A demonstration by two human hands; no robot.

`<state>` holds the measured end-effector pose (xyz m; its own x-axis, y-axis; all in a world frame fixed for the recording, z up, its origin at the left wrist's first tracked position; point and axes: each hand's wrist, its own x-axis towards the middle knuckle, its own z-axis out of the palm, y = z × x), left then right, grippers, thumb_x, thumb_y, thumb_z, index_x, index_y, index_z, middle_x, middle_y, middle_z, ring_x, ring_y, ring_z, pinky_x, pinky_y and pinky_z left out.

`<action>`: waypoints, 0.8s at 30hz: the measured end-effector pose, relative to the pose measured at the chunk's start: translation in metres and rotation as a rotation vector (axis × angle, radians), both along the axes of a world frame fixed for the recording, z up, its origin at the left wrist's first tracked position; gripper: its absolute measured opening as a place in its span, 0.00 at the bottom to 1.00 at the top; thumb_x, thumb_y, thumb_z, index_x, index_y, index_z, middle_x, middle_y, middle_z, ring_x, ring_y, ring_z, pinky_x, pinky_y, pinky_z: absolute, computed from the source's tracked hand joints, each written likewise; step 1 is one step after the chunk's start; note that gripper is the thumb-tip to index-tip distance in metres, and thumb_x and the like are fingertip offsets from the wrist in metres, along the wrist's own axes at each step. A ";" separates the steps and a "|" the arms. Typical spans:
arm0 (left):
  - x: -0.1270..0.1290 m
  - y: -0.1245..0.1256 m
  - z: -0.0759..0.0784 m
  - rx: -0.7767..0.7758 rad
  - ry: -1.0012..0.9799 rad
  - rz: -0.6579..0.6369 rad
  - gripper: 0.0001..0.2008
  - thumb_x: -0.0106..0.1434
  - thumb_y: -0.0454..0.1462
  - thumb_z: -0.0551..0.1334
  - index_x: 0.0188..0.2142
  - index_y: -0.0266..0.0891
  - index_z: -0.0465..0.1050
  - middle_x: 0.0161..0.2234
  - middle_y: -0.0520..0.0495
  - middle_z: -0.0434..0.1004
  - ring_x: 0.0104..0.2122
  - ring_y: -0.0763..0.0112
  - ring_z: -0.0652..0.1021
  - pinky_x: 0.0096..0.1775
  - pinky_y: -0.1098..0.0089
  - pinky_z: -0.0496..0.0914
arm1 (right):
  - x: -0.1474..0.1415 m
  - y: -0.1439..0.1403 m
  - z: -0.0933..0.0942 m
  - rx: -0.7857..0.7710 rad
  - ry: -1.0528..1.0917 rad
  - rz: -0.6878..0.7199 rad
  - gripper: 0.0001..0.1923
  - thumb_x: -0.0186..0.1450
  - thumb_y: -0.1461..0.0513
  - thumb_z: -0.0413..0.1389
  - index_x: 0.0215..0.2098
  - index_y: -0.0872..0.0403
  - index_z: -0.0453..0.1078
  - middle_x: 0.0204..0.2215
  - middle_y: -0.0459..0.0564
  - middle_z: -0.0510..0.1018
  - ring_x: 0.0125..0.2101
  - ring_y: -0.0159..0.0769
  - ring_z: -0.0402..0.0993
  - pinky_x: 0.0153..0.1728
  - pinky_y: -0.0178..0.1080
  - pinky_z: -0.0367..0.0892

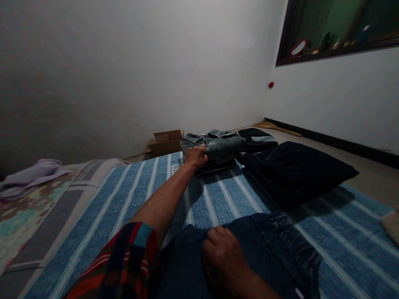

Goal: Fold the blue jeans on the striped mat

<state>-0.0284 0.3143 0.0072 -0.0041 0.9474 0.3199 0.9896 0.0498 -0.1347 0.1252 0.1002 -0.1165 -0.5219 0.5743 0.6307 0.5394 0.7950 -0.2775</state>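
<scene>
My left hand [195,156] reaches far forward, its fingers curled at the near left edge of a folded grey-green jacket [224,144] with a collar. Under that jacket lies a dark folded garment [218,167]. Close to my body, my right hand [225,254] is closed with its knuckles up on dark blue jeans [262,245], which are spread in front of me; its fingertips are hidden in the cloth. A folded black garment [299,168] lies to the right of the jacket.
Everything rests on a blue striped bedsheet [131,199]. Another dark garment with a grey panel [258,139] lies at the back. Beyond the edge stands an open cardboard box [166,141]. Lilac cloth [34,176] lies at left. A white wall [149,66] rises behind.
</scene>
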 end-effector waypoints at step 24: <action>-0.002 -0.004 0.003 0.018 -0.111 0.054 0.17 0.58 0.40 0.56 0.46 0.39 0.72 0.41 0.39 0.79 0.43 0.52 0.78 0.40 0.63 0.69 | 0.003 0.002 -0.001 0.009 -0.038 -0.020 0.08 0.53 0.70 0.56 0.24 0.53 0.62 0.25 0.47 0.67 0.29 0.36 0.57 0.28 0.40 0.48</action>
<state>-0.0304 0.3098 0.0101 -0.0908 0.9389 0.3321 0.9943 0.1044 -0.0233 0.1278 0.1018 -0.1176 -0.5342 0.5791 0.6159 0.5652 0.7864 -0.2492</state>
